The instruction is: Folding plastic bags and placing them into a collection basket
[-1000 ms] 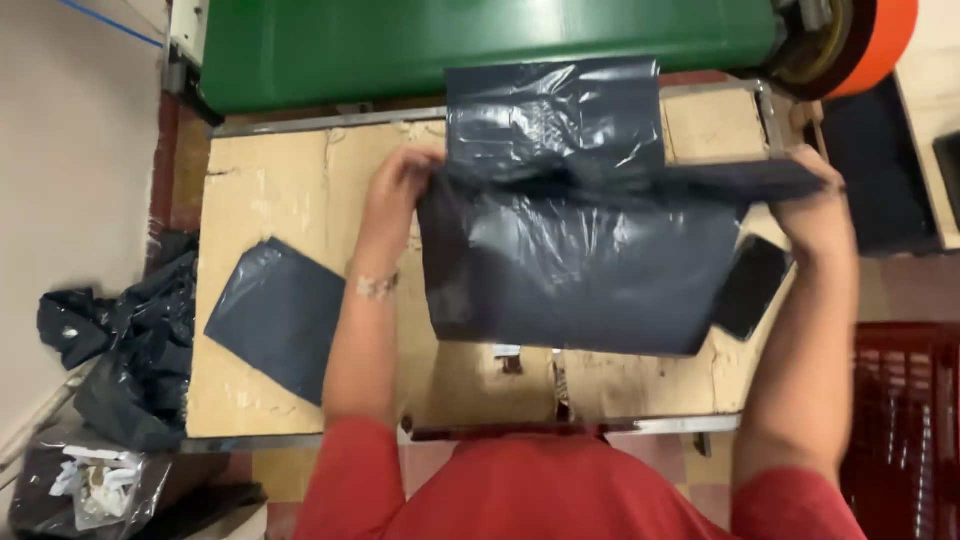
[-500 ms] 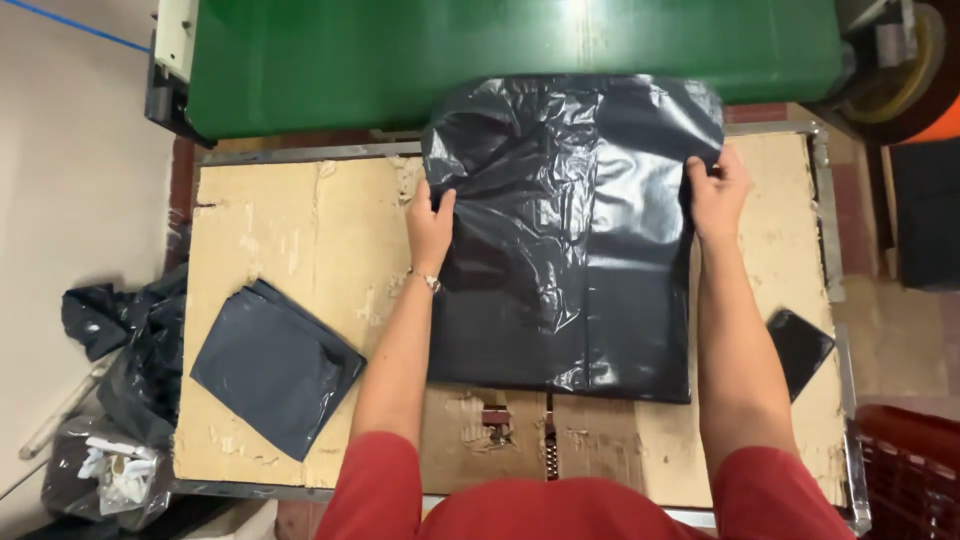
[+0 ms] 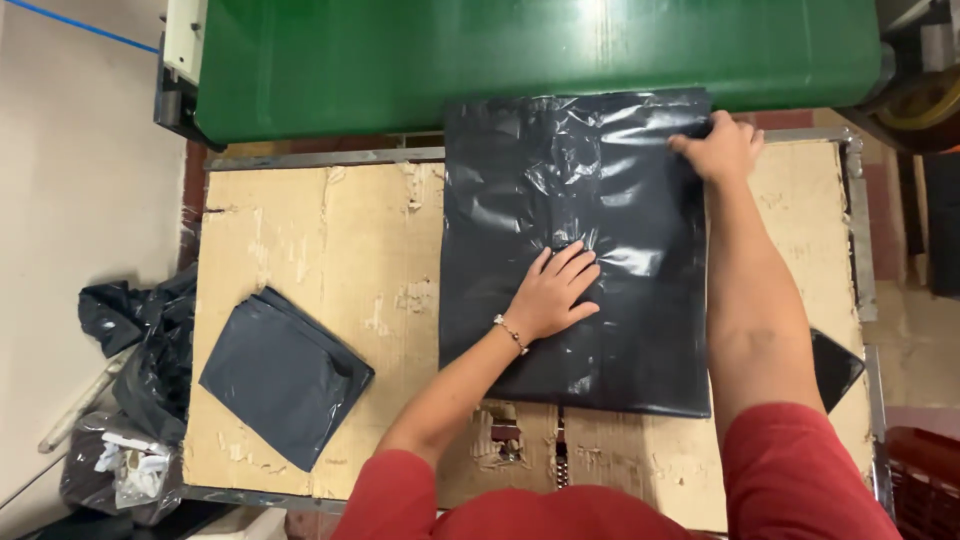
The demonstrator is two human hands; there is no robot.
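Cardboard table (image 3: 330, 250), left hand (image 3: 552, 292) moved onto bag (image 3: 600, 200) middle

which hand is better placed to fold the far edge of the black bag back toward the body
Right. The right hand already grips the black bag at its far right corner by the green machine, while the left hand lies flat mid-bag, pinning it to the cardboard table.

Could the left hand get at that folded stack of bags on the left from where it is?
Probably yes. The left hand lies flat on the spread black bag, holding nothing, and only bare cardboard top lies between it and the folded stack. Nothing blocks the way.
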